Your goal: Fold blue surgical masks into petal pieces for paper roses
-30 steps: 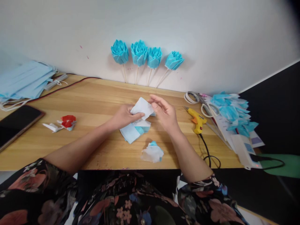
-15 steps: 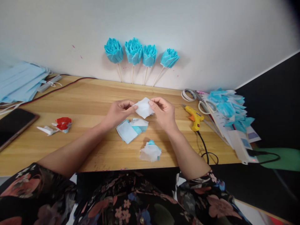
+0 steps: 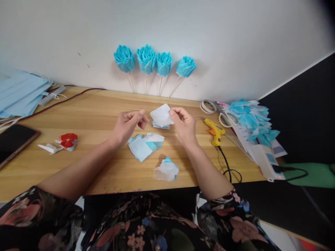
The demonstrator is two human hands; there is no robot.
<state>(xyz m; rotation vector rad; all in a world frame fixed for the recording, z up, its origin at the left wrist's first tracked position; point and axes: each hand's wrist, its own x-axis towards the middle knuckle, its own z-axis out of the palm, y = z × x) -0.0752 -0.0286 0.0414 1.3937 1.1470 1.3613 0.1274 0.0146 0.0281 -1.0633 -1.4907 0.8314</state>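
My right hand (image 3: pixel 184 123) pinches a thin white fabric piece (image 3: pixel 161 115) at its right edge, between thumb and forefinger. A pale blue layer shows under that piece's lower edge. To its left is my left hand (image 3: pixel 131 124), apart from the piece, thumb against curled fingers, with nothing visible in them. Below the hands lies a small pile of light blue and white fabric squares (image 3: pixel 141 148). Closer to the table's front edge sits another white and blue fabric stack (image 3: pixel 166 170).
Several blue fabric flowers (image 3: pixel 146 60) on sticks lean against the wall. At right are a yellow glue gun (image 3: pixel 216 131), tape roll (image 3: pixel 208 107), scissors (image 3: pixel 229 119), blue petals (image 3: pixel 248 116) and a power strip (image 3: pixel 267 160). Face masks (image 3: pixel 22 92), a phone (image 3: pixel 17 143) and red scraps (image 3: pixel 68 140) lie left.
My left hand has let go of the white fabric piece and moved slightly left. The piece stays in my right hand, spread more, with a pale blue layer now showing below it.
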